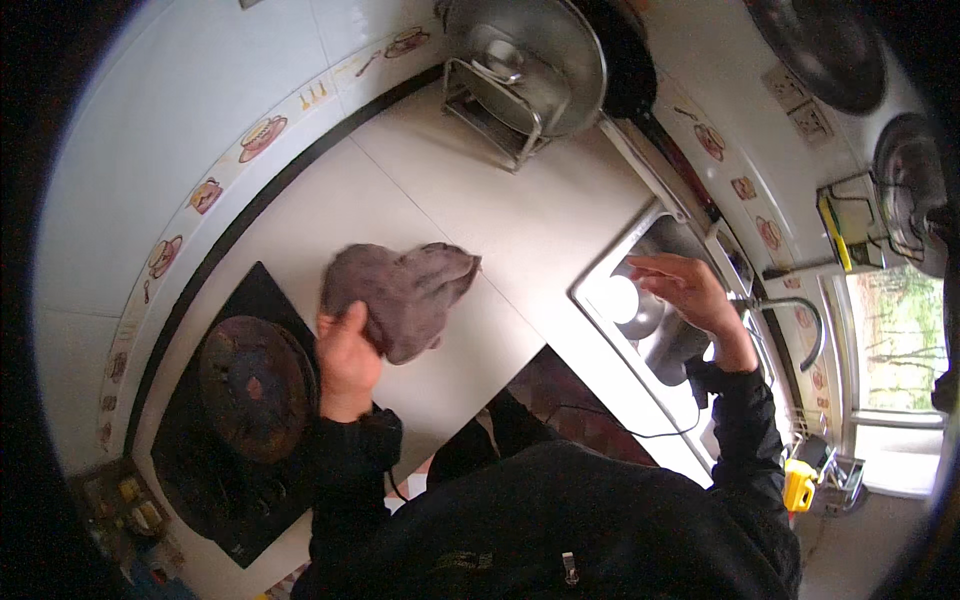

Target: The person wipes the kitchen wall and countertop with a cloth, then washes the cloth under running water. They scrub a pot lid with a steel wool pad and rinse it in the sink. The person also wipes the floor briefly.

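My left hand (349, 367) is at a crumpled grey-brown cloth (397, 296) over the pale countertop (465, 202). Its thumb lies across the cloth's near left edge, and part of the fingers is hidden. My right hand (686, 292) hovers above a stainless steel sink (600, 270), fingers loosely bent and nothing visible in them. Inside the sink are rounded metal shapes and a bright white round patch, too glaring to make out.
A black cooktop (255, 300) bearing a dark round pan or lid (255, 390) lies left. At the back corner, a wire rack (517, 142) holds a large metal basin (577, 67). The faucet (814, 322) curves near the window (900, 337). A cord crosses by the sink's front.
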### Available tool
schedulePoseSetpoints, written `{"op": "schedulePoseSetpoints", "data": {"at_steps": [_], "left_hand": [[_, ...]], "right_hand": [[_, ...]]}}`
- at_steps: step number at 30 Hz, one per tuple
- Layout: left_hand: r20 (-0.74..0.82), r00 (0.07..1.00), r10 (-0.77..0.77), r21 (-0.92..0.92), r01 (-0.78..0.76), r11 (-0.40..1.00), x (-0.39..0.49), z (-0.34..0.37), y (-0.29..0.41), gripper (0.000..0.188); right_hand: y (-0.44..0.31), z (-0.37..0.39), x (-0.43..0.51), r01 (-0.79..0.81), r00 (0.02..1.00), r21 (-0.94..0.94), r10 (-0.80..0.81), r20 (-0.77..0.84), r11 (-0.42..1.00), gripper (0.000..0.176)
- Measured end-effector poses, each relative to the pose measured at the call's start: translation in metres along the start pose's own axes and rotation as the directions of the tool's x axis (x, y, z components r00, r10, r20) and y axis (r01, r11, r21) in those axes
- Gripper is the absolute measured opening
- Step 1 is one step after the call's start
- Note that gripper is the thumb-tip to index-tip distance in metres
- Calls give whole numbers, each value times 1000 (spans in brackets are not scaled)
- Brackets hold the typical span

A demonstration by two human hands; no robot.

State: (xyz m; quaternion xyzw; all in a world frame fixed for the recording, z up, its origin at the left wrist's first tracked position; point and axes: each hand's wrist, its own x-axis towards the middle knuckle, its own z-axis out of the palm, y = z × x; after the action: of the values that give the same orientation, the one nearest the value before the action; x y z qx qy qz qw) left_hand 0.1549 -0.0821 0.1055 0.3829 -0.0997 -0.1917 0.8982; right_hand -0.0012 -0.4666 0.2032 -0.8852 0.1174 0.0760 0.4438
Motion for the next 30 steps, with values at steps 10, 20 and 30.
{"op": "schedulePoseSetpoints", "data": {"at_steps": [10,20,30], "left_hand": [[424,671,608,866,-497,-55,-20,74,140,59],[-217,949,229,310,-155,938,159,77,17,32],[-120,962,244,479,-159,863,279,43,-49,24]], "right_hand": [[6,-59,-126,-111,987,-23,107,-122,994,30],[44,4,-10,162,986,-26,-163,-39,986,28],[25,50,182,252,807,-254,-348,-477,934,40]]}}
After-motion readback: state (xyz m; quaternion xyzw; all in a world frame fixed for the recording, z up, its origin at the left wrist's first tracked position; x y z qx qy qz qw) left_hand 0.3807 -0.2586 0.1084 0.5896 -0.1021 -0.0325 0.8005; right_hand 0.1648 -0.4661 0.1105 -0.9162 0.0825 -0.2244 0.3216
